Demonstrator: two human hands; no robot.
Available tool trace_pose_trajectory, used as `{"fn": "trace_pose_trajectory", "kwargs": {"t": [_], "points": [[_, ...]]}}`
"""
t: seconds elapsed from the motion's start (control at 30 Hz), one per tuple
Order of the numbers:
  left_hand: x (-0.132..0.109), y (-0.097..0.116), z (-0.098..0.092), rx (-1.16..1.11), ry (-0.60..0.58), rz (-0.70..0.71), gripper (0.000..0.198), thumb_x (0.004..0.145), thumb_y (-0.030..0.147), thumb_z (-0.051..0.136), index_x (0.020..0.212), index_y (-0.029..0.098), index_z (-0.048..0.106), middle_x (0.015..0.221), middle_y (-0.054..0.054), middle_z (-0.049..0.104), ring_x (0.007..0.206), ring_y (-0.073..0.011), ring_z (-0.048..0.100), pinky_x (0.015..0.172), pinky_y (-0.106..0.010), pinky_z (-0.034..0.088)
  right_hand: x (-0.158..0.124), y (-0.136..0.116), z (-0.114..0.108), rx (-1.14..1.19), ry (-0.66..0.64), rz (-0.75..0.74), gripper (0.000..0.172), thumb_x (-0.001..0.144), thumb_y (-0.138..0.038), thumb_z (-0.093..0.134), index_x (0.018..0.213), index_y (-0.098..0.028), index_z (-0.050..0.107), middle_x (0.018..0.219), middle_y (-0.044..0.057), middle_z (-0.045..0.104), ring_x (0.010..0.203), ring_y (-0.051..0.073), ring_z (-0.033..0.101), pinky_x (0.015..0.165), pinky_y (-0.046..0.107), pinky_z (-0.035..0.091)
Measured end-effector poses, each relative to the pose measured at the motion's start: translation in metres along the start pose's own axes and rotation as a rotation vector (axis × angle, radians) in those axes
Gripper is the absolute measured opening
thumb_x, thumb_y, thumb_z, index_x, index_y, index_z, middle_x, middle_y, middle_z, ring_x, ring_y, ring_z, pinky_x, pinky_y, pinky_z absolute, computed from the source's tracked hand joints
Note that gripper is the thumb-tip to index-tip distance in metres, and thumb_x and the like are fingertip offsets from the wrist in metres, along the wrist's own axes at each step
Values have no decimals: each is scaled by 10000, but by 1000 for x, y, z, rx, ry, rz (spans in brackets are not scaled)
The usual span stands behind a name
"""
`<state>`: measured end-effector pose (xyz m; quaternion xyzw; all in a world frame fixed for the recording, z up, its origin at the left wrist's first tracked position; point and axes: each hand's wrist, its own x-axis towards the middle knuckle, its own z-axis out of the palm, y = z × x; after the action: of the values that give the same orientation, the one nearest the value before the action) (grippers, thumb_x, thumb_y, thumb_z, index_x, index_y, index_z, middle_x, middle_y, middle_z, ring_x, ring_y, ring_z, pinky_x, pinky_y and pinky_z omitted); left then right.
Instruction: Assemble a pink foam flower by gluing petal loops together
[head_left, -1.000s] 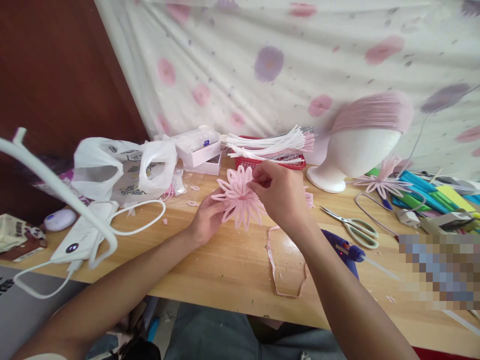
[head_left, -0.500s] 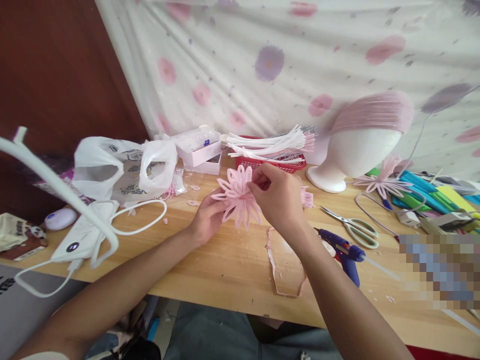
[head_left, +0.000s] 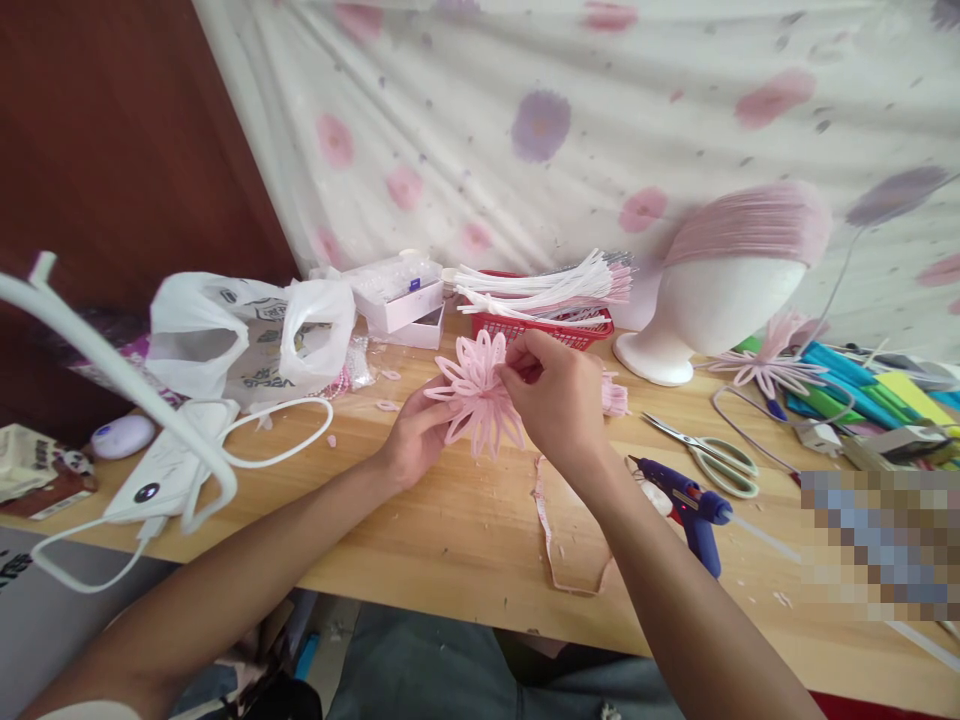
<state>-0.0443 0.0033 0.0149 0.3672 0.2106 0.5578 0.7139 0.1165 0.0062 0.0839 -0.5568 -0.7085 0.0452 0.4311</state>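
A pink looped-petal flower [head_left: 480,400], seemingly made of fuzzy pipe cleaners, is held above the table. My left hand [head_left: 414,435] supports it from the left and below, fingers partly hidden behind the petals. My right hand [head_left: 559,390] is closed in a pinch at the flower's centre right; whether it grips a petal or some small piece there is hidden by the fingers. Just behind my right hand lies a bundle of short pink pipe cleaners [head_left: 615,396].
A blue glue gun [head_left: 690,503] and scissors [head_left: 709,455] lie right. Behind stands a red basket [head_left: 504,328] with white pipe cleaners [head_left: 532,288], beside a white foam head [head_left: 731,290]. Left are a plastic bag [head_left: 195,350], a power strip [head_left: 169,465] and a white lamp arm [head_left: 120,370].
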Motion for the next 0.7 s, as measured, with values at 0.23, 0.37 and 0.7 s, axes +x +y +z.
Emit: {"fn": "trace_pose_trajectory", "kwargs": {"t": [0.23, 0.37, 0.7], "points": [[-1, 0, 0, -1, -6, 7, 340, 742, 220, 799, 1077, 186, 752, 920, -47, 789, 905, -219, 739, 816, -312, 519, -2, 1, 3, -3, 44, -41, 146, 759, -95, 622, 719, -226, 569, 680, -32, 647, 649, 151, 577, 651, 289, 400], [0, 0, 0, -3, 4, 15, 354, 743, 207, 785, 1094, 187, 750, 915, -52, 790, 914, -237, 740, 815, -326, 516, -6, 3, 0, 12, 110, -134, 118, 836, -128, 602, 770, -223, 623, 799, 17, 695, 750, 183, 622, 711, 322, 462], [-1, 1, -1, 13, 31, -2, 294, 695, 239, 817, 975, 166, 764, 908, -68, 786, 918, -247, 724, 788, -325, 496, -39, 18, 4, -186, 286, -259, 179, 949, -216, 613, 1064, -242, 747, 1000, 88, 666, 937, 253, 598, 836, 434, 503]]}}
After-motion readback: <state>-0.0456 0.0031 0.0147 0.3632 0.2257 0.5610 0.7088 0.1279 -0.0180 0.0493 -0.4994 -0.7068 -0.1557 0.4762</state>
